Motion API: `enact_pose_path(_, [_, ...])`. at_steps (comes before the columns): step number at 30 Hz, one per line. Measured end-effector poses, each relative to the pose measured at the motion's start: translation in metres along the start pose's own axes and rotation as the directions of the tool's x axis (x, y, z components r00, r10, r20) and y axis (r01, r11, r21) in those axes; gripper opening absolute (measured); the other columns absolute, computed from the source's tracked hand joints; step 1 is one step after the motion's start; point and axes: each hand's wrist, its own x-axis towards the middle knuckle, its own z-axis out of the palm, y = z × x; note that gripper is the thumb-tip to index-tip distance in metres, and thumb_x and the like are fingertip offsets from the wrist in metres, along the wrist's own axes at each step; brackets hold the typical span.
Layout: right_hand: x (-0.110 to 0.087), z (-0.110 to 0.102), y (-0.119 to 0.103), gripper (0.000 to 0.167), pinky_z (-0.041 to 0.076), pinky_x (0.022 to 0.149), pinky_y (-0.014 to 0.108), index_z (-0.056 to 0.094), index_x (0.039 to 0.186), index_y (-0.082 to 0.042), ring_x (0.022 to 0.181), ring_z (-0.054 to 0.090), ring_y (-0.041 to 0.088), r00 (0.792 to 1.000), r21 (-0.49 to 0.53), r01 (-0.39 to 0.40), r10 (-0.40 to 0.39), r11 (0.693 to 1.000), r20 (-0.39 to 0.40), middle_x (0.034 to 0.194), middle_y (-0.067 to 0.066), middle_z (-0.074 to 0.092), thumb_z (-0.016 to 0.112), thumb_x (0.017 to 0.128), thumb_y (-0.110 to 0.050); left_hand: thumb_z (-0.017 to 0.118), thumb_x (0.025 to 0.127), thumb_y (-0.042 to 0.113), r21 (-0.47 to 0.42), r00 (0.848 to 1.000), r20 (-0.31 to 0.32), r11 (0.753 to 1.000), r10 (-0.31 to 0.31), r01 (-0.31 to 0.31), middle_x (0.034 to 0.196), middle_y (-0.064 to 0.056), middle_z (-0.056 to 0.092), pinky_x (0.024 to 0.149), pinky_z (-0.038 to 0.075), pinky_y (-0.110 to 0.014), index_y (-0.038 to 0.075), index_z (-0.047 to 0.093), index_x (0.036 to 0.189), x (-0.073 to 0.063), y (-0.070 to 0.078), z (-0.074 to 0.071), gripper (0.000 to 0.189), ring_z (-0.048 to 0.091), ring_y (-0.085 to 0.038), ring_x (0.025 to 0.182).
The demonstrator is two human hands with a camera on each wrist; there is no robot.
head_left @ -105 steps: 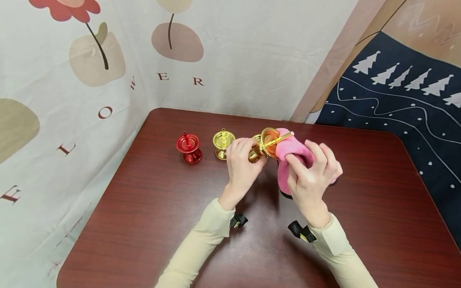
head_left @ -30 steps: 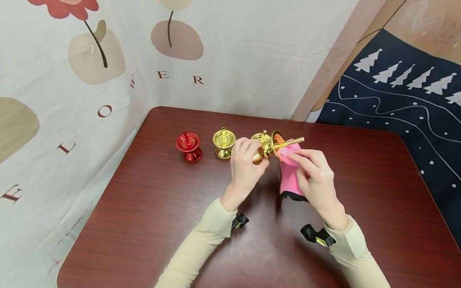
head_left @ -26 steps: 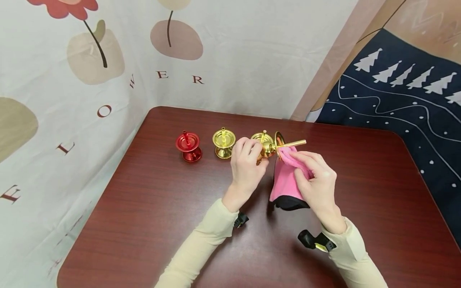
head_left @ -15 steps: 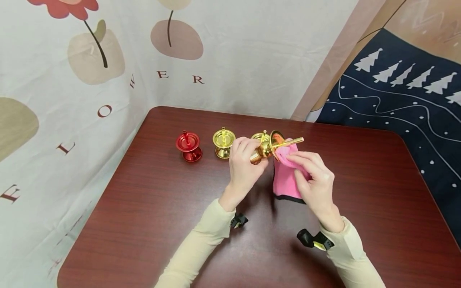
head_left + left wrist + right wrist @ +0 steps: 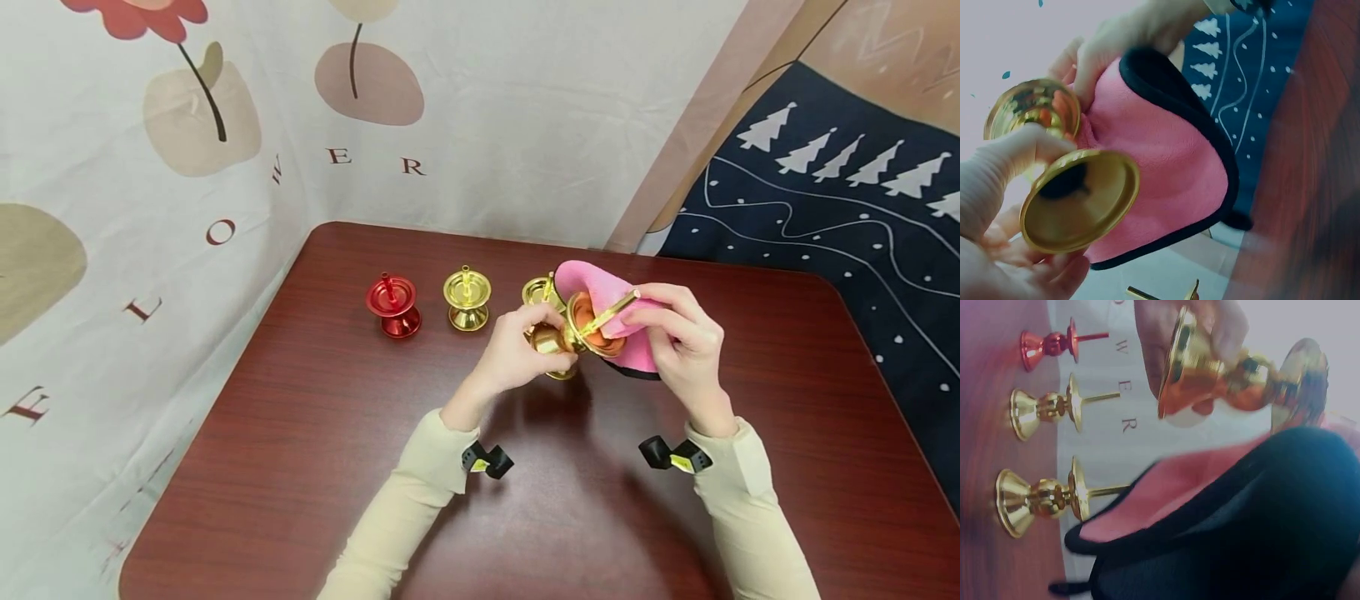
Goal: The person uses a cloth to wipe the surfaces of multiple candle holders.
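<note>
In the head view my left hand (image 5: 517, 350) grips a gold candlestick (image 5: 550, 340) by its stem and base, off the table. The candlestick is tilted, its dish and central spike pointing right. My right hand (image 5: 688, 346) pinches a pink cloth (image 5: 581, 277) with black edging and touches the cloth to the inside of the dish. The left wrist view shows the round foot (image 5: 1079, 206) of the candlestick between thumb and fingers. From the right wrist, the cloth's black side (image 5: 1229, 531) hangs in front, hiding the right fingers.
A red candlestick (image 5: 393, 308) and a gold candlestick (image 5: 467, 296) stand upright towards the back of the brown table (image 5: 300, 400). Another gold candlestick (image 5: 536, 290) stands just behind my left hand, partly covered. A white printed curtain (image 5: 517, 150) borders the table behind.
The candlestick has turned so its dish faces more towards me, with the spike slanting up right. The cloth has swung from hanging below to spreading behind the dish. My right hand rose slightly.
</note>
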Motion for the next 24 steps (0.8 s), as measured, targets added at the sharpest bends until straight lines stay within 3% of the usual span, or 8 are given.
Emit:
enact_pose_path(5, [0.010, 0.000, -0.003, 0.028, 0.047, 0.086, 0.025, 0.063, 0.064, 0.005, 0.094, 0.061, 0.023, 0.998, 0.151, 0.035, -0.042, 0.988, 0.047, 0.090, 0.027, 0.063, 0.057, 0.089, -0.004, 0.078, 0.065, -0.001, -0.137, 0.979, 0.190, 0.986, -0.072, 0.099, 0.082, -0.010, 0.062, 0.069, 0.045, -0.019, -0.002, 0.061, 0.085, 0.001, 0.000, -0.002, 0.026, 0.052, -0.005, 0.075])
enact_pose_path(9, [0.013, -0.003, 0.001, 0.028, 0.047, 0.088, 0.028, 0.063, 0.064, 0.005, 0.095, 0.061, 0.024, 0.993, 0.222, 0.032, -0.056, 0.975, 0.102, 0.090, 0.024, 0.065, 0.058, 0.090, -0.004, 0.078, 0.065, -0.001, -0.140, 0.973, 0.216, 0.983, -0.082, 0.114, 0.081, -0.008, 0.063, 0.068, 0.044, -0.018, -0.001, 0.060, 0.083, 0.001, 0.000, -0.001, 0.025, 0.052, -0.004, 0.073])
enact_pose_path(12, [0.010, -0.005, 0.007, 0.025, 0.046, 0.089, 0.028, 0.064, 0.067, 0.005, 0.096, 0.061, 0.023, 0.992, 0.176, 0.018, -0.039, 0.984, 0.120, 0.089, 0.023, 0.066, 0.057, 0.089, -0.002, 0.079, 0.065, 0.000, -0.102, 0.989, 0.136, 0.992, -0.058, 0.072, 0.079, -0.007, 0.062, 0.068, 0.045, -0.019, 0.000, 0.061, 0.083, 0.000, -0.001, 0.002, 0.025, 0.053, -0.007, 0.074])
enact_pose_path(14, [0.006, -0.007, 0.011, 0.020, 0.046, 0.089, 0.026, 0.066, 0.070, 0.005, 0.097, 0.060, 0.020, 0.992, 0.093, -0.004, -0.008, 0.996, 0.124, 0.090, 0.022, 0.065, 0.056, 0.087, 0.003, 0.080, 0.063, 0.002, -0.039, 0.998, 0.045, 0.999, -0.033, 0.035, 0.080, -0.007, 0.063, 0.069, 0.045, -0.020, 0.001, 0.063, 0.083, 0.000, -0.002, 0.004, 0.026, 0.054, -0.010, 0.076])
enact_pose_path(16, [0.002, -0.008, 0.012, 0.018, 0.045, 0.087, 0.023, 0.069, 0.076, 0.004, 0.097, 0.059, 0.019, 0.990, 0.003, -0.029, 0.028, 1.000, 0.137, 0.092, 0.020, 0.066, 0.054, 0.085, 0.007, 0.080, 0.062, 0.004, 0.031, 0.998, -0.057, 0.999, -0.022, 0.024, 0.079, -0.006, 0.063, 0.069, 0.045, -0.021, 0.003, 0.064, 0.082, 0.000, -0.003, 0.007, 0.026, 0.053, -0.013, 0.078])
enact_pose_path(20, [-0.004, -0.007, 0.009, 0.025, 0.042, 0.074, 0.017, 0.072, 0.084, 0.002, 0.094, 0.059, 0.018, 0.985, -0.127, -0.068, 0.087, 0.990, 0.148, 0.095, 0.018, 0.067, 0.049, 0.079, 0.012, 0.080, 0.059, 0.009, 0.147, 0.973, -0.231, 0.988, -0.005, 0.040, 0.080, -0.004, 0.063, 0.069, 0.042, -0.025, 0.007, 0.065, 0.082, 0.000, -0.005, 0.010, 0.028, 0.052, -0.018, 0.081])
enact_pose_path(24, [-0.009, -0.003, -0.002, 0.026, 0.033, 0.060, 0.016, 0.071, 0.087, 0.003, 0.085, 0.057, 0.011, 0.983, -0.171, -0.131, 0.151, 0.976, 0.107, 0.094, 0.018, 0.068, 0.051, 0.075, 0.013, 0.080, 0.058, 0.009, 0.212, 0.938, -0.340, 0.977, 0.060, 0.015, 0.079, -0.004, 0.065, 0.069, 0.041, -0.031, 0.006, 0.063, 0.080, 0.001, -0.007, 0.013, 0.028, 0.051, -0.022, 0.081])
